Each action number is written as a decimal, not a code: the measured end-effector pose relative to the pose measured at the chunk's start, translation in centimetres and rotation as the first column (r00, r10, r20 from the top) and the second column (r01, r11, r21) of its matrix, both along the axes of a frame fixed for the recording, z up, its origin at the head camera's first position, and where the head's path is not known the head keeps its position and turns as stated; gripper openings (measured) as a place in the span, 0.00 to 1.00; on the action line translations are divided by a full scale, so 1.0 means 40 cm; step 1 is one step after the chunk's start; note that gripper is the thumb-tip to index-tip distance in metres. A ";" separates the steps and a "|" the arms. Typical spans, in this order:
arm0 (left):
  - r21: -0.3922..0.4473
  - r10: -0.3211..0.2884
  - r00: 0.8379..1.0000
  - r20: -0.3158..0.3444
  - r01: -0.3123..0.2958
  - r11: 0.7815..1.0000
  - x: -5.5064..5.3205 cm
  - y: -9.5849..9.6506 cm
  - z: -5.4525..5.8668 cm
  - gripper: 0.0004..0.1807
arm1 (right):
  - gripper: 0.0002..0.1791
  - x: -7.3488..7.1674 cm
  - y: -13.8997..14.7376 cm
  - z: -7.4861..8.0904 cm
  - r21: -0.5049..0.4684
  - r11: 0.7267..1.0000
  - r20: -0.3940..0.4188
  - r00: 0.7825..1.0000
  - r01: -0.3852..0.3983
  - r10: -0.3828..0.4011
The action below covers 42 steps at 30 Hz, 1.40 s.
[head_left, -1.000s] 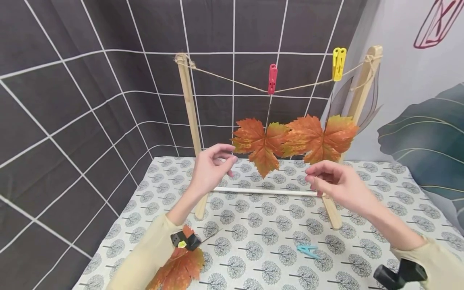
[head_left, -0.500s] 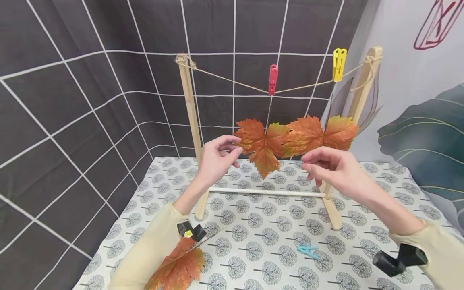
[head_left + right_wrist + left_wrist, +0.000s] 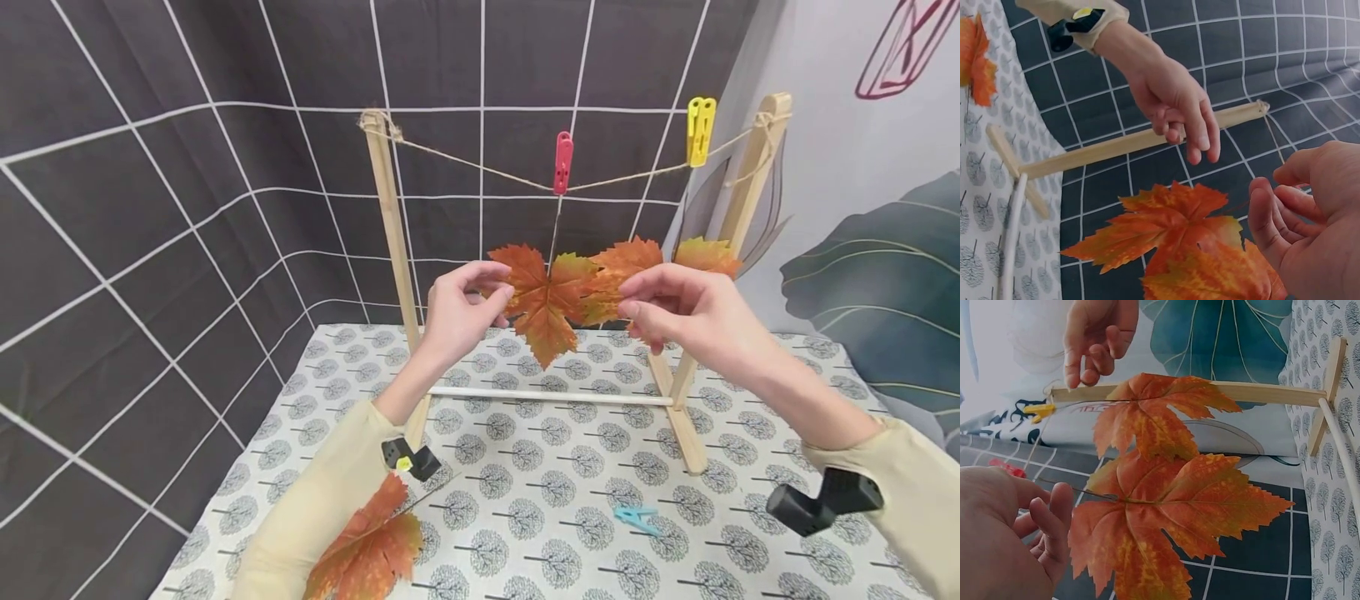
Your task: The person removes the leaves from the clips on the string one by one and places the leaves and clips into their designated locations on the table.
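Two orange maple leaves hang by their stems from a twine line (image 3: 480,167). A red clothespin (image 3: 563,163) clips the middle leaf (image 3: 550,304), and a yellow clothespin (image 3: 701,132) clips the right leaf (image 3: 626,260). My left hand (image 3: 467,310), fingers loosely bent and holding nothing, is beside the middle leaf's left edge. In the head view my right hand (image 3: 693,321) partly covers the right leaf; its fingers are loosely curled with nothing visible in them. The right wrist view shows the left hand (image 3: 1175,106) apart from the leaves.
Wooden posts (image 3: 393,225) hold the twine, joined low down by a white rod (image 3: 547,396). On the tree-print cloth (image 3: 525,517) lie a blue clothespin (image 3: 637,518) and another maple leaf (image 3: 375,546), partly under the left sleeve. A dark gridded backdrop (image 3: 225,208) stands behind.
Both hands have risen, the left also shifting right toward the middle leaf. The right now covers part of the right leaf. Leaves and clothespins stay in place.
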State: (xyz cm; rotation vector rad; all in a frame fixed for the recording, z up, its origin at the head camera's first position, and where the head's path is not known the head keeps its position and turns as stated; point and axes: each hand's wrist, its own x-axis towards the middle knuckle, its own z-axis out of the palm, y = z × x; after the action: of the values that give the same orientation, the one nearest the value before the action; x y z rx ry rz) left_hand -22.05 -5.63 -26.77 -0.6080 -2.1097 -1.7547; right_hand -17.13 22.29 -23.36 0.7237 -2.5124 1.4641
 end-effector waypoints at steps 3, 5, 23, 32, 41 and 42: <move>0.004 0.001 1.000 -0.009 -0.001 1.000 -0.005 0.009 0.007 0.12 | 0.13 -0.002 -0.006 0.014 0.001 1.000 0.002 1.000 -0.004 0.004; 0.006 0.001 1.000 -0.008 -0.001 1.000 -0.008 0.015 0.012 0.12 | 0.13 -0.004 -0.008 0.023 -0.002 1.000 0.005 1.000 -0.008 0.008; 0.027 -0.029 1.000 -0.002 0.029 0.999 -0.042 0.047 0.037 0.13 | 0.15 -0.025 -0.047 0.109 -0.025 0.997 0.008 0.998 0.068 -0.068; 0.040 -0.046 0.999 -0.028 0.047 0.998 -0.056 0.064 0.050 0.12 | 0.15 -0.044 -0.058 0.148 -0.070 0.996 0.009 0.998 0.059 -0.059; 0.010 -0.012 1.000 -0.010 0.012 1.000 -0.068 0.090 0.065 0.12 | 0.15 -0.071 -0.070 0.181 -0.120 0.989 0.035 0.996 0.091 -0.087; 0.007 -0.006 1.000 -0.006 0.006 1.000 -0.070 0.093 0.067 0.12 | 0.15 -0.074 -0.071 0.186 -0.127 0.988 0.033 0.996 0.091 -0.088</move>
State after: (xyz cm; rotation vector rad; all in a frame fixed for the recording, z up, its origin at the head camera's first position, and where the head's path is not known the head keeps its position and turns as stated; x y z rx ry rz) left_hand -24.85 -1.93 -24.08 -0.6176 -2.0995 -1.7602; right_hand -20.08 19.44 -15.93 0.5661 -2.4092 1.5962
